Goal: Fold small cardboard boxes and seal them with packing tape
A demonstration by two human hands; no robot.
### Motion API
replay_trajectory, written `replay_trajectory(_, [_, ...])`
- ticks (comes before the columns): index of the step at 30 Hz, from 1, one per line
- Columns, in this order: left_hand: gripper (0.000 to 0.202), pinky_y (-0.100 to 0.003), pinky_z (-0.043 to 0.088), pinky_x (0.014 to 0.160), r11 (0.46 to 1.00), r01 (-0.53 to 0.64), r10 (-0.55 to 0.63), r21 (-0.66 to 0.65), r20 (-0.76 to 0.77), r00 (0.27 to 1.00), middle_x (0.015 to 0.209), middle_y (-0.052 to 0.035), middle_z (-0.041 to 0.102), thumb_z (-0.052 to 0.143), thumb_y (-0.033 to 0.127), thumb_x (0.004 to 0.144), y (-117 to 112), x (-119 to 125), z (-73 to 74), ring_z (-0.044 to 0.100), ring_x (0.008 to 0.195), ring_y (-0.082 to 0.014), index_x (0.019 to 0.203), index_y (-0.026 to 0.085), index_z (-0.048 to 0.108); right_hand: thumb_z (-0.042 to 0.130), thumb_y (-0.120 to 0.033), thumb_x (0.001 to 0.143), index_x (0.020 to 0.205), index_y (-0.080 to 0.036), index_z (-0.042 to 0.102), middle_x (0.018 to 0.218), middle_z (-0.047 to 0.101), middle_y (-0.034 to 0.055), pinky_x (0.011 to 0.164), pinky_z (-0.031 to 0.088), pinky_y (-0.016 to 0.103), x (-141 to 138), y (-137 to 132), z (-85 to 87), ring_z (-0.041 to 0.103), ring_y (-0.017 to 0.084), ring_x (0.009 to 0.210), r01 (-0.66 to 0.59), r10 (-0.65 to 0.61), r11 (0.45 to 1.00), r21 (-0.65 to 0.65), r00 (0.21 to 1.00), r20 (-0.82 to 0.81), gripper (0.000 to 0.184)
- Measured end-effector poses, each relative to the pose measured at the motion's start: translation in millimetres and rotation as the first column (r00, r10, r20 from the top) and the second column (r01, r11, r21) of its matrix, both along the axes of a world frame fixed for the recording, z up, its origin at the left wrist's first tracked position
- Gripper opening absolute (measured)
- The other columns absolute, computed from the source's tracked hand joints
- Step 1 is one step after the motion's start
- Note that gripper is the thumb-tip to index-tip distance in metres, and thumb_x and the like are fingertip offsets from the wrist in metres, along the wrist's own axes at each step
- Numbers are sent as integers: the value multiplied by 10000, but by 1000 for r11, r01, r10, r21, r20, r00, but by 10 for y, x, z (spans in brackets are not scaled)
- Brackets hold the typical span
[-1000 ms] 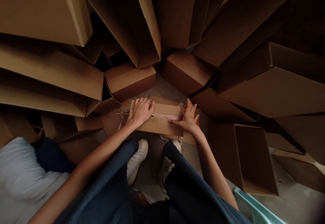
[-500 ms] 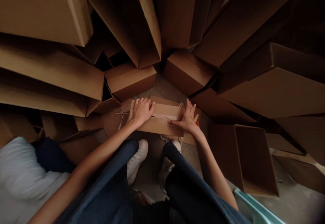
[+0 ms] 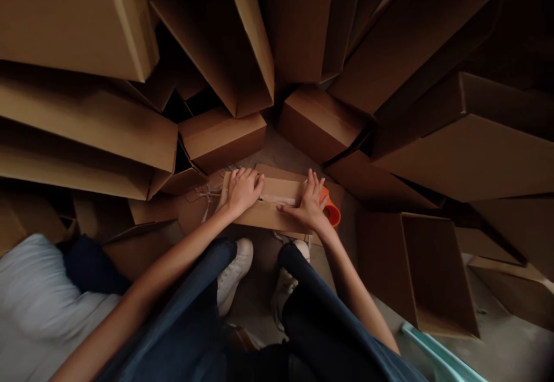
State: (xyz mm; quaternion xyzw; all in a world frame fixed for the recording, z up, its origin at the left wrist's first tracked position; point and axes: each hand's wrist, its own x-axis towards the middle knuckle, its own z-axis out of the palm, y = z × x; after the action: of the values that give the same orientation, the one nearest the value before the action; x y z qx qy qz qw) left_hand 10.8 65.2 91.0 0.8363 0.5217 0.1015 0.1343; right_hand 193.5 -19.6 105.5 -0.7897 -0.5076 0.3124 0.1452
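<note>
Brown corrugated cartons [image 3: 78,24] are piled in a ring around the work spot, tilted and overlapping, with an open-sided carton [image 3: 437,272] at lower right. Bare concrete floor [image 3: 277,151] is seen just beyond the hands. Low carton [image 3: 268,216] is placed on the floor near the ring's centre, in front of the feet, over spread cardboard [image 3: 194,212]; exact seating cannot be told. Handling is judged light and stiff, though the walls would likely dent under point load; hold is best taken at the long edges or corners, not mid-panel. Left hand [image 3: 243,193] is laid flat on the left end of the top, fingers together and released, nothing grasped. Right hand [image 3: 309,200] is pressed on the right end, fingers spread on the cardboard, no grip seen. Clear tape strip [image 3: 279,199] is run across the top between the hands and looks slick. Orange tape dispenser [image 3: 331,213] sits just beside the right hand; contact cannot be told. Loose white strings [image 3: 203,193] are seen off the carton's left edge.
</note>
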Motion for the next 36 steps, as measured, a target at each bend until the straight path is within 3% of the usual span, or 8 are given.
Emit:
replay_trajectory(5, [336,-425,370,953,1000,0,0,-3,17,1000,1050,-108,715,390,333,998,4,-3,-17,599,1035,-276,1010,176,687,784,-492,595,1548,-236,-88,1643,-28,169,1090,37,764,145,-36,-10,-161,393,1487,5,-7,999,-37,999,-45,1318])
replay_trajectory(14, [317,-402,381,936,1000,5,-5,28,0,1000,1030,-98,725,418,319,993,4,-1,-5,608,1008,-259,981,161,693,757,-491,641,1543,-256,-132,1641,-4,173,1066,81,783,-63,-60,-72,-123,413,1489,-27,25,997,69,999,34,1287])
replay_trajectory(22, [320,-406,370,959,1000,0,0,-3,18,1000,1041,-100,723,413,317,992,3,-2,8,603,1035,-266,996,158,690,803,-530,569,1546,-256,-101,1633,15,198,1061,78,789,277,-64,-103,-91,439,1487,55,-55,998,32,998,-4,1359])
replay_trajectory(30, [332,-412,377,942,1000,6,-6,17,20,1000,1019,-108,722,403,317,994,1,-5,-4,606,1017,-274,989,151,691,759,-491,647,1550,-265,-74,1641,27,180,1061,104,788,49,5,-128,-95,429,1490,32,-32,996,86,999,-10,1249])
replay_trajectory(36, [331,-434,388,957,1000,3,-3,8,38,999,1032,-118,719,406,325,988,-1,3,-33,608,1031,-282,1006,158,691,784,-515,601,1553,-270,-43,1636,30,191,1053,85,801,205,-6,-116,-90,447,1485,35,-34,999,41,999,-17,1284])
